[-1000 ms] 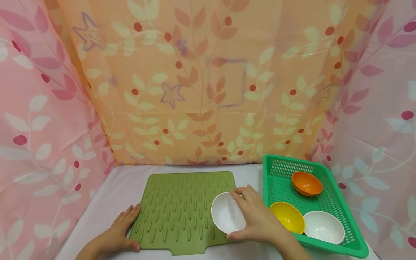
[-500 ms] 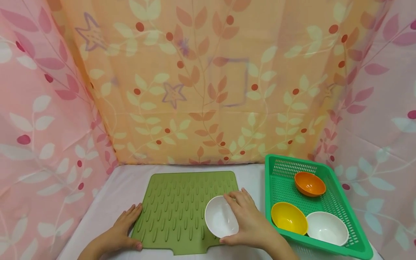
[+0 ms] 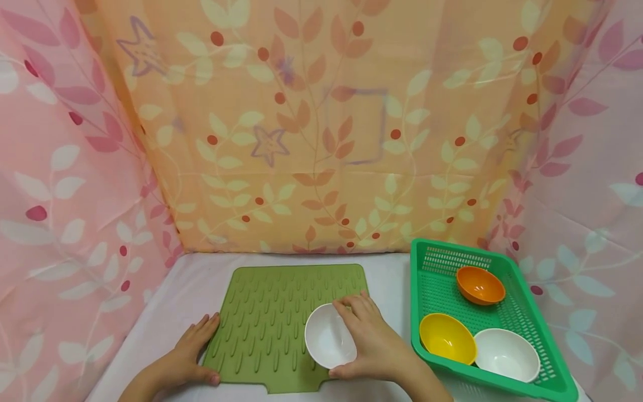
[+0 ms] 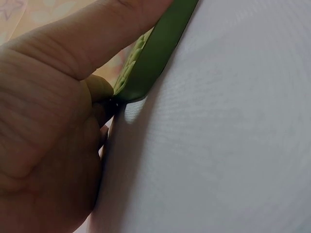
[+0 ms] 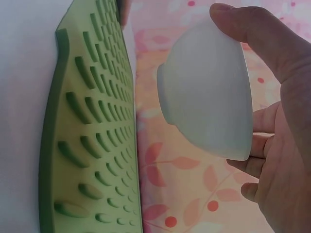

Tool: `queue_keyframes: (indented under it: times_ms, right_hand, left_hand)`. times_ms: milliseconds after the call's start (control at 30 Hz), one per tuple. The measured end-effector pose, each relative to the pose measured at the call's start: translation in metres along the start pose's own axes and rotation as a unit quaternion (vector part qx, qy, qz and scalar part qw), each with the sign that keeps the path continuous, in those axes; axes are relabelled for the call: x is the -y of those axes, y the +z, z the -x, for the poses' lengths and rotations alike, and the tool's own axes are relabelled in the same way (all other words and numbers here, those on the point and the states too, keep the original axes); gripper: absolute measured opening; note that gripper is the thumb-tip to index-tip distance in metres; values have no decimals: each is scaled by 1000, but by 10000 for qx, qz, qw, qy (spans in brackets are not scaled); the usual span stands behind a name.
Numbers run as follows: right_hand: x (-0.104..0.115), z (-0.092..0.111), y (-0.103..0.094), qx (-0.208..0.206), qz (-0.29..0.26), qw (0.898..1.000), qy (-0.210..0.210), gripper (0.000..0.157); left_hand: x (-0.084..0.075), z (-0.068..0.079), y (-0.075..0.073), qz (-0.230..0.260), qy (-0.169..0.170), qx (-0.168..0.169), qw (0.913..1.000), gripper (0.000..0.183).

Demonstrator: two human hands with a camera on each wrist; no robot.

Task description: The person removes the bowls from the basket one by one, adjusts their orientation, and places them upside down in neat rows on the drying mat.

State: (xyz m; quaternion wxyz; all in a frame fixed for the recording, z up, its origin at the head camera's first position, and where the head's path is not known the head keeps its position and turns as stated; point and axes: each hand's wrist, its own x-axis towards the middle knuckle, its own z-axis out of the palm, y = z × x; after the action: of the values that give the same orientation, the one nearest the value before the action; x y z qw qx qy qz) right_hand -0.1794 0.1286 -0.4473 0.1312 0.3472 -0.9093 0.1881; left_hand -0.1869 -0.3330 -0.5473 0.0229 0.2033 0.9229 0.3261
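A white bowl (image 3: 331, 336) is in my right hand (image 3: 369, 340), which grips its rim from the right with thumb and fingers. In the right wrist view the bowl (image 5: 209, 92) stays upright, its foot apart from the green ridged mat (image 5: 92, 141), so it hangs above that surface. The mat (image 3: 271, 318) lies on the white cloth, its ridges facing up. At its left edge rests my left hand (image 3: 176, 360), fingers extended along the side and thumb by the front corner. The left wrist view has the thumb (image 4: 97, 36) against the mat's edge (image 4: 155, 58).
To the right stands a green perforated basket (image 3: 417, 290). Inside it are an orange bowl (image 3: 480, 286), a yellow bowl (image 3: 447, 338) and another white bowl (image 3: 507, 355). White cloth (image 3: 389, 285) covers the table, and a patterned curtain (image 3: 301, 212) rises behind.
My right hand has carried the white bowl leftward, farther over the mat. My left hand keeps its place at the mat's edge. The basket and its bowls stay put; the view shifts slightly.
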Motion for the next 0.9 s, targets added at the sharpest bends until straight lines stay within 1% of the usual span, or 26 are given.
queue_keyframes:
  times_ms: [133, 333, 400, 467, 567, 633, 767, 900]
  right_hand:
    - [-2, -1, 2, 118, -56, 9999, 78, 120]
    - [-5, -2, 5, 51, -110, 9999, -5, 120]
    - [-6, -2, 6, 20, -150, 9999, 25, 119]
    - [-6, -3, 6, -24, -182, 9998, 60, 118]
    - [-7, -3, 5, -104, -235, 9996, 67, 117]
    - [-8, -4, 5, -149, -226, 9996, 66, 116]
    - [-10, -3, 4, -187, -244, 9995, 85, 117]
    - [-11, -3, 5, -214, -244, 9994, 97, 117]
  left_hand:
    - [-2, 0, 0, 15, -1, -30, 10000, 131]
    - [-9, -2, -6, 123, -312, 27, 9994, 125]
    - [-12, -6, -9, 108, -363, -88, 9992, 119]
    - [-18, -9, -13, -16, -357, -331, 9988, 113]
    - [-29, -17, -19, -217, -144, -750, 9968, 101]
    - [-40, -23, -25, -263, 36, -933, 9953, 95]
    - [-65, -33, -35, -102, 408, -1001, 9941, 91]
    - [-94, -43, -40, -49, 740, -1006, 9922, 91]
